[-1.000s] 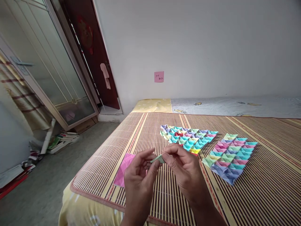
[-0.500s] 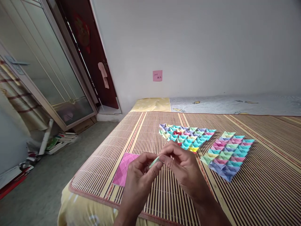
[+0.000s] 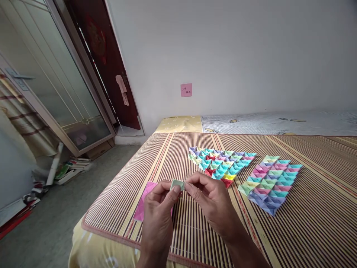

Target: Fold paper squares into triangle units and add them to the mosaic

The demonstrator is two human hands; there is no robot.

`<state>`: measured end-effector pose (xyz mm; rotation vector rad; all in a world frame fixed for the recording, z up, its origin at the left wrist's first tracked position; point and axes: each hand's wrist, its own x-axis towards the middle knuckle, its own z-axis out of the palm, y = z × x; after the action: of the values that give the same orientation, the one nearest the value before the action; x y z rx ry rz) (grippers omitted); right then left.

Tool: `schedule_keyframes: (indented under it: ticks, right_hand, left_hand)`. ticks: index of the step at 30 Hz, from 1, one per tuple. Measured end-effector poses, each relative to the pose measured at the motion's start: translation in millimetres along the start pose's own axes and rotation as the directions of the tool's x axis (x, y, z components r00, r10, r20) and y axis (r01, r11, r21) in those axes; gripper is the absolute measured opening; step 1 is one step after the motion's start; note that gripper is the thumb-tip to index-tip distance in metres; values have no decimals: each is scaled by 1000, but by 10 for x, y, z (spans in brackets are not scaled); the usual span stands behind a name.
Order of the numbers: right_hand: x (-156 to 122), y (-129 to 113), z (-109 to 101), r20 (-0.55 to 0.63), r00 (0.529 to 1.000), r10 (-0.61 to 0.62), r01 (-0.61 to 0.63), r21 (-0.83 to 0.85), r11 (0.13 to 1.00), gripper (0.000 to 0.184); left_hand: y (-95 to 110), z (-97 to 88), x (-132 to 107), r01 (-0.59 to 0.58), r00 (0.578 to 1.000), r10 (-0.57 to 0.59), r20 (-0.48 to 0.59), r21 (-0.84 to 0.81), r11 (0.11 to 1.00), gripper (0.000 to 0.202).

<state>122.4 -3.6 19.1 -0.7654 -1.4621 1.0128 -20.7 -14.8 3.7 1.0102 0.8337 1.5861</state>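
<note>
A small pale green folded paper piece is held up over the mat between my two hands. My left hand pinches it between thumb and forefinger. At its right end, the thumb and forefinger of my right hand grip the corner. Partly hidden behind my left hand lies a creased pink paper sheet. Beyond my hands sits a group of paper boats in turquoise, red, yellow and other colours. A second group of paper boats stands in rows to the right.
A striped bamboo mat covers the bed, with yellow bedding showing at the front edge. A pink note is stuck on the wall. Books lie on the floor at left, near a glass door.
The green paper piece has turned from nearly edge-on to showing a flat face, and shifted slightly left. Both hands have moved a little lower, uncovering more of the red and yellow boats.
</note>
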Motion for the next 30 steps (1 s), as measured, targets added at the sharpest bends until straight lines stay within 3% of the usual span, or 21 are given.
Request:
schedule_keyframes:
  ticks: [6, 11, 16, 21, 26, 30]
  right_hand:
    - [-8, 2, -5, 4, 1000, 11, -11, -34, 999, 19]
    - [5, 18, -29, 31, 999, 29, -28, -29, 999, 26]
    - [-10, -40, -72, 63, 998, -30, 41, -171, 984, 26]
    - [-124, -153, -160, 178, 980, -91, 148, -341, 928, 26]
    - [-289, -282, -175, 187, 980, 65, 7, -360, 933, 33]
    - [-500, -331, -118, 183, 974, 130, -77, -274, 959, 43]
  left_hand:
    - [-42, 0, -27, -121, 988, 133, -80, 136, 983, 10]
    - [39, 60, -47, -241, 970, 241, 44, 330, 913, 12]
    - [110, 52, -62, -209, 978, 182, 104, 437, 875, 16]
    - [242, 24, -107, -157, 979, 67, 193, 501, 851, 28]
    - [402, 22, -296, -130, 971, 4, 238, 517, 846, 31]
    - [337, -34, -584, -81, 989, 10, 148, 477, 875, 34]
